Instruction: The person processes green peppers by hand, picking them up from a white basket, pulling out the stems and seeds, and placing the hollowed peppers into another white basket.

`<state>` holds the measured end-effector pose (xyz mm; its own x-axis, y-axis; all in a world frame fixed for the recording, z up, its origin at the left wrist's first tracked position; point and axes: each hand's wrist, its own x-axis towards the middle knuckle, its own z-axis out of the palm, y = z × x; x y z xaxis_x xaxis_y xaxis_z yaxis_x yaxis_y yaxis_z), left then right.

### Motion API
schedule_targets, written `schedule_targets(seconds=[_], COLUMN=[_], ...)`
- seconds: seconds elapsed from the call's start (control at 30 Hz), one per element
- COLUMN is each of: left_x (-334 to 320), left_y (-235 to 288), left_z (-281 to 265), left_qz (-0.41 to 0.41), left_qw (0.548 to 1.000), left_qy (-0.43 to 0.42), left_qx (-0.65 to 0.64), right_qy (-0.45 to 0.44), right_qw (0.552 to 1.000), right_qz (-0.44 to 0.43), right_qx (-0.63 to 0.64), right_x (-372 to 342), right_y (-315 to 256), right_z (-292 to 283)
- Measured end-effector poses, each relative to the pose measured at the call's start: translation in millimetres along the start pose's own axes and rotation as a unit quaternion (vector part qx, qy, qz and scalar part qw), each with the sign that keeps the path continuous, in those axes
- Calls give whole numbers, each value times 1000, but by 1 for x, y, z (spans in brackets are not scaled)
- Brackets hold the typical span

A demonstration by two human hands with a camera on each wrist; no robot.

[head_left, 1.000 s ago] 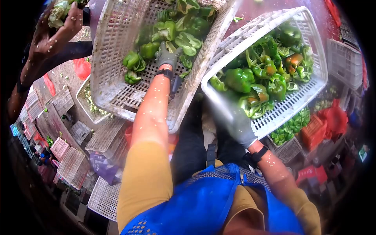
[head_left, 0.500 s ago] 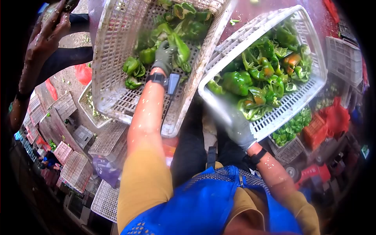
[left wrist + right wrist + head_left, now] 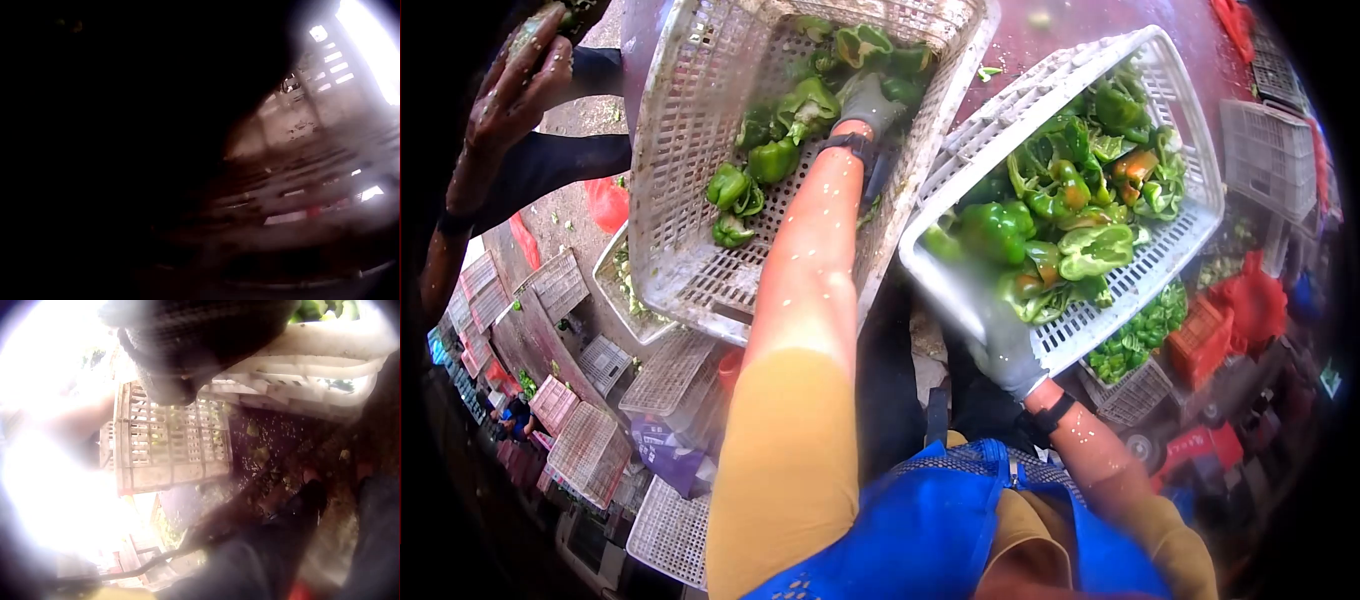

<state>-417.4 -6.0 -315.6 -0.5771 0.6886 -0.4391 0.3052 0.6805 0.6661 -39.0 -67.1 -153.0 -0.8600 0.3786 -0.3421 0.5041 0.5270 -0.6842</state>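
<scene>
In the head view, my left hand (image 3: 870, 105), in a grey glove, reaches among the green peppers (image 3: 808, 105) inside the left crate (image 3: 680, 170). It is blurred but looks extended, and no pepper shows in its grip. The left wrist view is mostly dark, with part of the slatted crate wall (image 3: 300, 125) at the right. My gloved right hand (image 3: 1012, 345) grips the near corner of the right crate (image 3: 1135, 312); a blurred patch covers some of its fingers. Cut peppers (image 3: 1097, 250) fill much of that crate. The glove (image 3: 200, 344) covers the rim in the right wrist view.
Another person's hand (image 3: 515, 95) is at the upper left. A smaller crate (image 3: 615, 270) with scraps stands left of the left crate. Stacked crates (image 3: 1270, 160), a crate of green pieces (image 3: 1135, 390) and a red bag (image 3: 1255, 300) lie to the right.
My left hand has moved up and right, away from the pepper it held. An open pepper half now lies on the right crate's heap. My right hand has stayed at its crate corner.
</scene>
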Motion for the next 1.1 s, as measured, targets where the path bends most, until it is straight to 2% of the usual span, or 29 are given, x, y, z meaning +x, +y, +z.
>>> schedule_targets(seconds=[0.03,0.07,0.13,0.17,0.2,0.27,0.3,0.33,0.37,0.4,0.43,0.47,0.5,0.53,0.57,0.6,0.63,0.67,0.73,0.77,0.8,0.83,0.87,0.9,0.93,1.0,1.03,1.1], left_x=[1,-1,-8,-12,-24,-20,-36,-64,-92,-121,-146,-162,-191,-217,-253,-271,-293,-307,-348,-360,-367,-371,-373,-379,-382,-397,-402,-401], left_y=[5,8,11,2,8,-57,-54,-51,-38,-23,-4,-2,23,46,86,95,108,117,142,136,125,120,116,112,109,109,112,113], left_z=[3,2,-5,-6,-15,-5,-19,-36,-57,-74,-93,-104,-114,-121,-135,-119,-104,-97,-94,-77,-56,-46,-33,-33,-35,-41,-50,-50], left_qz=[-80,-82,-87,-102,-128,-102,-132,-160,-161,-112,-55,-7,-11,1,55,41,87,74,11,29,48,115,76,41,10,37,42,28], left_qw=[995,994,982,983,967,986,976,946,882,865,857,880,889,921,953,957,983,981,995,990,978,970,963,972,978,978,985,991], left_qy=[-47,-50,-140,-149,-181,-133,-105,-72,-55,-6,-5,3,12,1,43,43,86,3,-51,8,63,157,178,138,97,143,86,-26], left_qx=[47,47,96,41,122,6,-135,-271,-440,-490,-513,-475,-457,-391,-294,-284,-140,-177,-89,-141,-192,-148,-187,-187,-187,-147,-145,-129], right_qy=[28,25,-6,-1,6,11,6,-2,44,51,99,138,123,111,70,46,18,-3,-59,-117,-118,-153,-191,-215,-197,-223,-230,-260], right_qw=[999,999,999,999,999,999,999,999,997,997,988,986,962,934,896,854,864,876,857,859,850,841,829,834,839,838,839,885], right_qz=[-25,-23,-15,-21,-29,-43,-38,-34,-66,-50,-113,-86,-11,0,50,78,46,15,54,74,86,92,99,87,72,57,55,-10], right_qx=[-2,-1,-31,-30,-28,-25,-29,-31,-25,-21,-38,34,244,340,436,513,500,482,510,494,505,511,516,500,502,494,491,387], right_x=[0,-1,1,5,5,4,5,4,0,8,19,32,43,59,71,80,90,98,89,84,79,73,67,58,52,39,35,34], right_y=[2,4,-2,-2,-3,-5,-5,-7,-1,-11,-29,-48,-76,-93,-114,-130,-123,-119,-138,-142,-139,-138,-138,-136,-142,-153,-149,-136], right_z=[2,1,-1,-1,-3,-8,-9,-7,-4,-13,-31,-46,-65,-76,-88,-93,-87,-83,-83,-91,-87,-85,-82,-75,-70,-79,-80,-86])
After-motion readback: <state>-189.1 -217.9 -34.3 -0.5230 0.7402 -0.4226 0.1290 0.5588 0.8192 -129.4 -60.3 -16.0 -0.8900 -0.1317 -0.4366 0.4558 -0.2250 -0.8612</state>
